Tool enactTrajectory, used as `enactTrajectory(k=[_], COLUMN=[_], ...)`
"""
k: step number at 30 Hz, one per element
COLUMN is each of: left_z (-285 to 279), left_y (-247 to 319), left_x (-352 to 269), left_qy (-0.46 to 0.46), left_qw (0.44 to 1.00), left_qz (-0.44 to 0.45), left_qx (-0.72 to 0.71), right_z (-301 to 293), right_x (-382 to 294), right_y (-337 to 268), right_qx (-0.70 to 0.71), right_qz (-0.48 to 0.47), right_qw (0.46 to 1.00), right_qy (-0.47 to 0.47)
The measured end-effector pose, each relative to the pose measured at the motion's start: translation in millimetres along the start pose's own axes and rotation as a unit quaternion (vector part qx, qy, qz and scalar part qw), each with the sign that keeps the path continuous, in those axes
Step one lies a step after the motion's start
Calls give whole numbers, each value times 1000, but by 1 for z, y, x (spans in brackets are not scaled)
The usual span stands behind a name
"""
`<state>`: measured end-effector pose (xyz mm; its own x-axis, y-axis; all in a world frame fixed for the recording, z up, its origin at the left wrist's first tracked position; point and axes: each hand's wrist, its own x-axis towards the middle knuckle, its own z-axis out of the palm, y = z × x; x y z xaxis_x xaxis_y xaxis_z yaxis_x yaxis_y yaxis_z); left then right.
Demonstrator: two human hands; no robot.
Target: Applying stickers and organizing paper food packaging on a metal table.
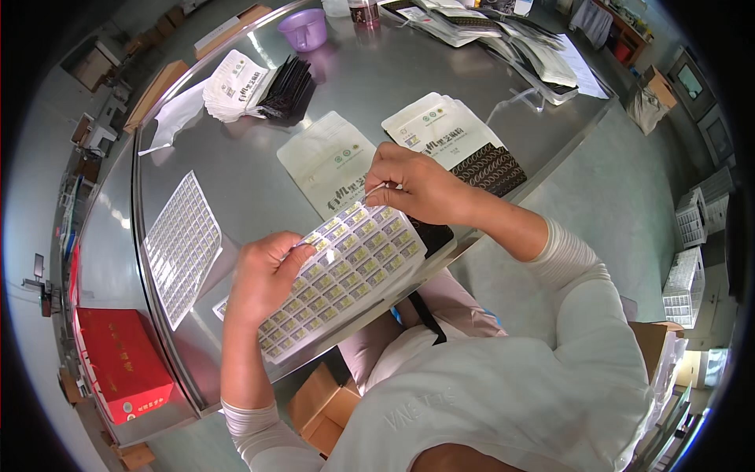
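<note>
A sheet of small printed stickers (348, 265) is tilted up over the table's near edge. My left hand (268, 271) pinches its upper left edge between thumb and fingers. At the sheet's top right corner, the fingertips of my right hand (413, 186) grip the edge, where a small pale strip shows; whether a sticker is lifted there I cannot tell. Partly under the sheet lies a white and black printed pouch (324, 153), its lower part mostly covered. Behind my right hand rests a stack of similar pouches (454, 130).
Another sticker sheet (184, 248) lies at the left, near a red box (124, 363). Farther back are a fanned pile of pouches (239, 85), a purple plastic cup (302, 29) and a heap of pouches (495, 35). An opened cardboard box (324, 401) stands below the steel table (248, 177).
</note>
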<state>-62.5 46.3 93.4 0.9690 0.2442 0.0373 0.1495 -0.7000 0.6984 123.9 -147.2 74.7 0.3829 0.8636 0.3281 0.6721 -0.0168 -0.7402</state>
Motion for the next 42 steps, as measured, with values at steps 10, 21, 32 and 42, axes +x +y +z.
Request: enactTrajectory(k=[10,21,32,42], left_z=[8,35,46,47], left_y=[-31,-66,-55,-59], left_x=[19,27,19,19], left_qy=[-20,47,-24,-34], left_qw=[994,986,996,996], left_qz=[-77,120,82,77], left_qx=[-79,-105,-2,-16], right_z=[12,21,55,59], right_x=[10,36,96,115], right_y=[6,37,43,40], right_qx=[34,5,-50,-111], right_qz=[74,-21,190,187], right_qw=[997,995,963,947], right_qy=[-17,98,-186,-237])
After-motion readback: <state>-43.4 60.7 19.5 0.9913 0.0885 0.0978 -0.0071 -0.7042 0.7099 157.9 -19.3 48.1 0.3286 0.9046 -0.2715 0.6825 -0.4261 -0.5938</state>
